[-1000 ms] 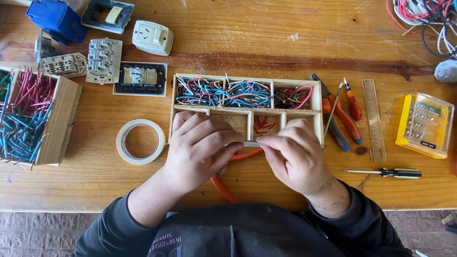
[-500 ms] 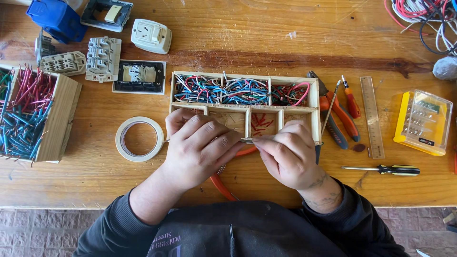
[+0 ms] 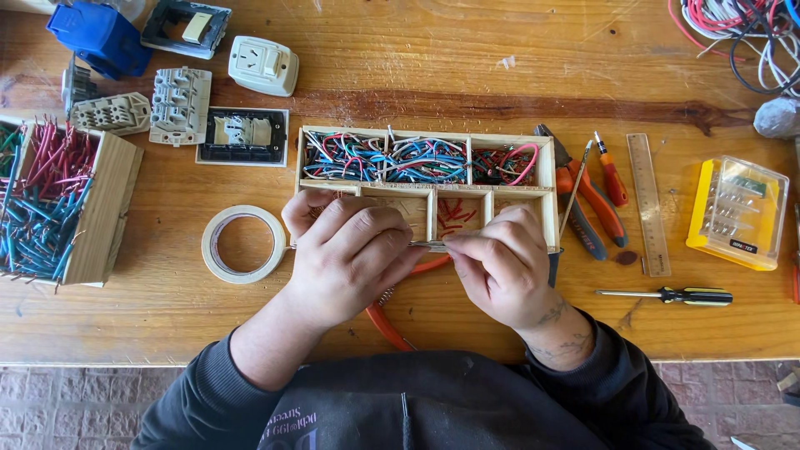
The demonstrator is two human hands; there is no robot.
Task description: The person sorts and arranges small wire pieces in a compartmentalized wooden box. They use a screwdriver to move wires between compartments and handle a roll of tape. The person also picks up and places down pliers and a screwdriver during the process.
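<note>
Thin grey wire (image 3: 429, 245) runs between both hands, just in front of the compartmented wooden box of coloured wire pieces (image 3: 548, 185) on the wooden table (image 3: 417, 83). Left hand (image 3: 354, 254) and right hand (image 3: 500, 262) each pinch it with closed fingers. Orange-handled pliers (image 3: 392, 321) lie beneath them.

I am looking down at an electrician's workshop bench. The worn wooden counter (image 3: 467, 75) carries dismantled wall sockets (image 3: 263, 64) and switch plates (image 3: 243, 137), a divided wooden tray (image 3: 550, 179) of cut coloured wires, orange-handled pliers (image 3: 593, 204), screwdrivers (image 3: 667, 295), a steel ruler (image 3: 648, 200), a tape roll (image 3: 243, 244) and a yellow bit case (image 3: 737, 213).
</note>
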